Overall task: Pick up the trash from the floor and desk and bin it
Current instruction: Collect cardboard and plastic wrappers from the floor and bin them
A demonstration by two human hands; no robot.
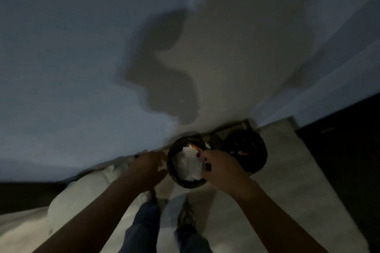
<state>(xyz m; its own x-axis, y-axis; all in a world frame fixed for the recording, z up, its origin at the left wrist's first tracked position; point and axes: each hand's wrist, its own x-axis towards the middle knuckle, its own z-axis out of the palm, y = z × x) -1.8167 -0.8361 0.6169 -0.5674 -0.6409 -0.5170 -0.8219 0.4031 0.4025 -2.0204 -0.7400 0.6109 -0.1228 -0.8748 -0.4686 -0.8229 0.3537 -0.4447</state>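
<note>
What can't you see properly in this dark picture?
- Head view: the right hand covers part of the bin; its grip on anything is hidden.
- Second dark bin: contents too dim.
- Left hand: blurred.
- White paper: what lies under it is hidden.

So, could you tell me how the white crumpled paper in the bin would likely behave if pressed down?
The white crumpled paper looks creased and bunched, so it would probably compress easily and spring back a little. It seems light, as it sits high in the bin near the rim.
</note>
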